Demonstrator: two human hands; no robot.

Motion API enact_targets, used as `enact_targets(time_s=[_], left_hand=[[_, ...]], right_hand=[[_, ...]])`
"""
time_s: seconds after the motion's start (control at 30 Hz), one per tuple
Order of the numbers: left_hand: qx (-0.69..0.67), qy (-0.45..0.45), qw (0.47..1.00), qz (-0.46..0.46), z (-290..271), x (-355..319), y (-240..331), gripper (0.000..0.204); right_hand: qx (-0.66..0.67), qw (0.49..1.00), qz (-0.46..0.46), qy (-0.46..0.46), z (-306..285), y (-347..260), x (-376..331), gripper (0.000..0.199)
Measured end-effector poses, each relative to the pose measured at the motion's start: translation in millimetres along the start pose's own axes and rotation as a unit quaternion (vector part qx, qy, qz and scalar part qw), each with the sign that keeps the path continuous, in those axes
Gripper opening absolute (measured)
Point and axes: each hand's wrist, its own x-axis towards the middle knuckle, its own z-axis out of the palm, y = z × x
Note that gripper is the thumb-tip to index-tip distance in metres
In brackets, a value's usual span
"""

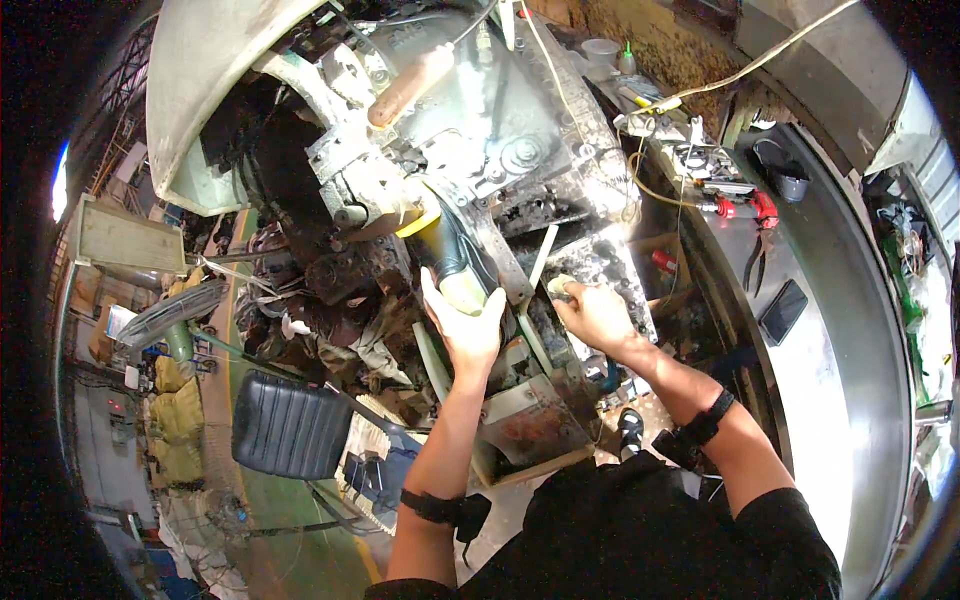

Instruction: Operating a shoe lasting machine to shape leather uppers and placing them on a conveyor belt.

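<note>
My left hand [465, 325] cups the near end of what looks like a black shoe upper on a yellow-green last [461, 290], thumb and fingers on either side of it. Its far, yellow end reaches against the head of a worn metal machine [365, 200], which hides part of it. To the right, my right hand [598, 315] is closed around a small pale yellowish piece [560, 286]; whether that is a knob or something loose I cannot tell. Between the hands, a pale bar [543, 255] slants up from the machine.
Above the shoe hangs a brown handle-like piece [410, 88]. Right of the machine, a metal bench [820, 370] carries a phone [783, 311], a red power tool [745, 209] and a dark cup [792, 184]. A black chair [290, 425] stands at lower left. Cords cross the upper right.
</note>
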Motion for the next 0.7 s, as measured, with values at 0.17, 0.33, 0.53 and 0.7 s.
enact_targets(time_s=[0.17,0.33,0.53,0.7], left_hand=[[0.041,0.02,0.999,0.013,3,-2,3,0.108],[0.055,0.028,0.998,-0.004,-6,0,-2,0.109],[-0.009,0.051,0.982,0.181,-14,0,41,0.078],[-0.162,-0.166,0.934,0.271,-14,-37,91,0.066]], right_hand=[[-0.016,1.0,0.001,0.009,-2,1,2,0.023],[0.011,0.999,0.005,0.037,-6,-19,1,0.025],[0.367,0.916,0.114,0.113,1,-28,11,0.057],[0.685,0.727,0.029,-0.018,0,-112,6,0.069]])
